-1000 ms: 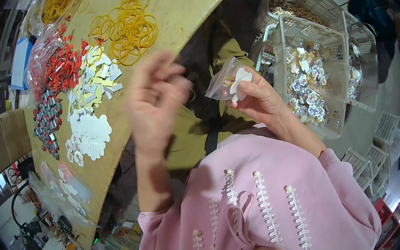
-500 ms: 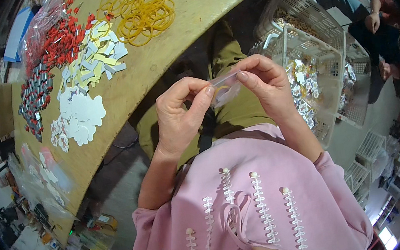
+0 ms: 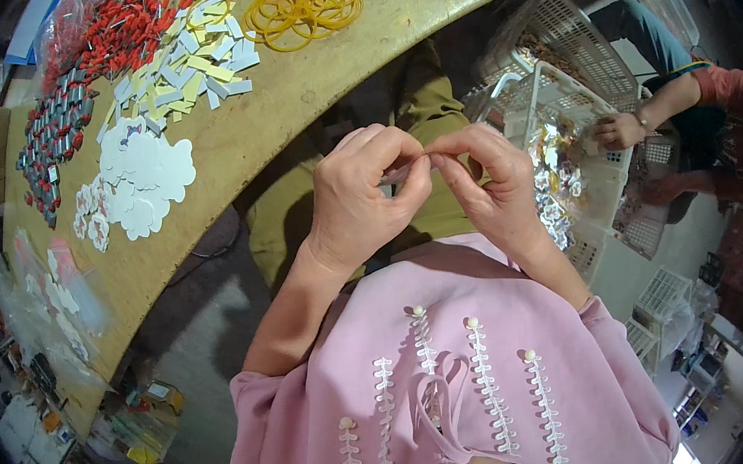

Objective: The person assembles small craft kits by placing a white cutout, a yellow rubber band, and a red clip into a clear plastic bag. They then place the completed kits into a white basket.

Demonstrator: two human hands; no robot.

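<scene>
My left hand point(image 3: 360, 198) and my right hand point(image 3: 492, 186) meet fingertip to fingertip over my lap, both pinching a small clear plastic packet point(image 3: 405, 170) between them. Most of the packet is hidden by my fingers. Below the hands lies my pink top with white trim. The wooden table point(image 3: 317, 73) runs above the hands. On it lie yellow rubber bands point(image 3: 301, 0), white flower-shaped cards point(image 3: 138, 174), small white and yellow tags point(image 3: 194, 61) and a heap of red pieces point(image 3: 112, 30).
A white plastic basket point(image 3: 549, 102) with several small packed items stands to my right. Another person's hand point(image 3: 620, 131) reaches toward the baskets at the far right. Clear bags and clutter line the table's left end point(image 3: 49, 296). More baskets sit on the floor at the lower right.
My left hand came in from the left and closed onto the packet my right hand held. Both hands now sit lower and closer together, and the view has shifted.
</scene>
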